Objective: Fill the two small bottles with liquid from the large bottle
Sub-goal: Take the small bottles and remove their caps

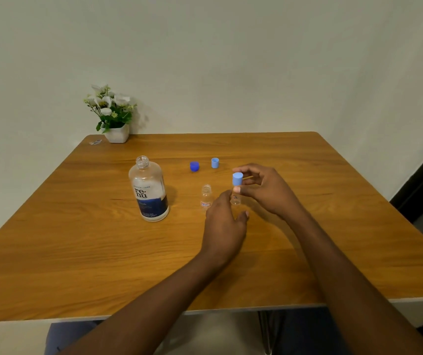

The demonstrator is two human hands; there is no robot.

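Note:
The large clear bottle (149,192) with a blue label stands uncapped, left of centre on the wooden table (77,252). One small clear bottle (206,198) stands open beside my left hand. My left hand (224,221) grips the second small bottle (236,199), mostly hidden behind the fingers. My right hand (264,187) pinches a light blue cap (238,178) directly over that bottle's neck. A dark blue cap (194,166) and another light blue cap (215,163) lie farther back on the table.
A white pot of artificial flowers (114,116) stands at the table's far left corner against the wall, with a small scrap (95,142) beside it. The table's front edge runs just below my forearms.

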